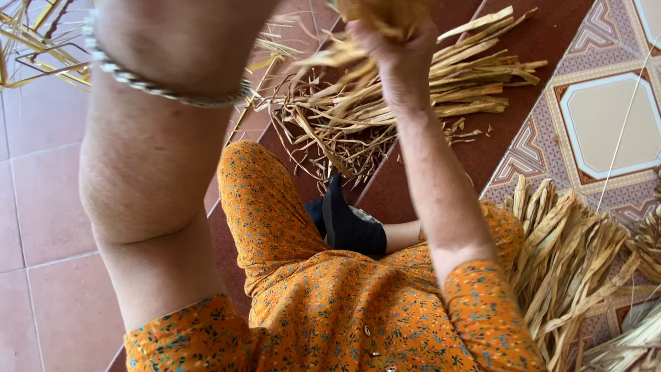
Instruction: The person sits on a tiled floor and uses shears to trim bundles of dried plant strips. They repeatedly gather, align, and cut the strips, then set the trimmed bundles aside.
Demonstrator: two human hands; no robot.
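- Head view: right hand at twelve o'clock, fingers clenched around one tuft of dried straw strips.
- Left forearm fills ten o'clock with one silver bracelet; its hand is out of frame.
- Two straw piles: one at one o'clock, one at four.

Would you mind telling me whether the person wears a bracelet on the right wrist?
No, the silver bracelet circles the left wrist, while the right hand, gripping dried straw strips, has a bare wrist.
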